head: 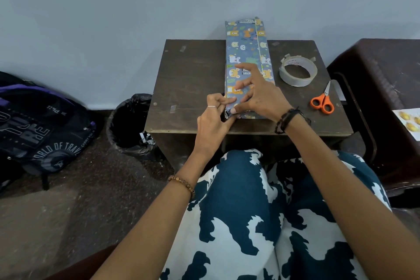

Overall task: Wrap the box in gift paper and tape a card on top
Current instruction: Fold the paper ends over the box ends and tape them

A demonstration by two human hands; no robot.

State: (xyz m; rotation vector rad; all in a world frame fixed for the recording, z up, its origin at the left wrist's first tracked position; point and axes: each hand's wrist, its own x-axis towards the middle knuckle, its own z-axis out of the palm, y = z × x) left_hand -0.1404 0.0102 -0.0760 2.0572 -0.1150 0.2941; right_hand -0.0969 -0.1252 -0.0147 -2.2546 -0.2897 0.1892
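A long box wrapped in blue gift paper with bears (246, 52) lies lengthwise on the small dark table (188, 79), its far end sticking out past the table's back edge. My right hand (256, 93) rests on top of the box's near part, fingers spread, thumb pressing the near left corner. My left hand (214, 118) pinches the paper at that same near left corner, index finger on the top face. A roll of clear tape (298, 73) lies to the right of the box. No card lies on the box.
Orange-handled scissors (322, 100) lie at the table's right side. A dark plastic stool (391, 88) with a sheet of gold stickers (409, 120) stands on the right. A bin lined with a black bag (129, 125) and a dark backpack (38, 129) sit on the floor to the left.
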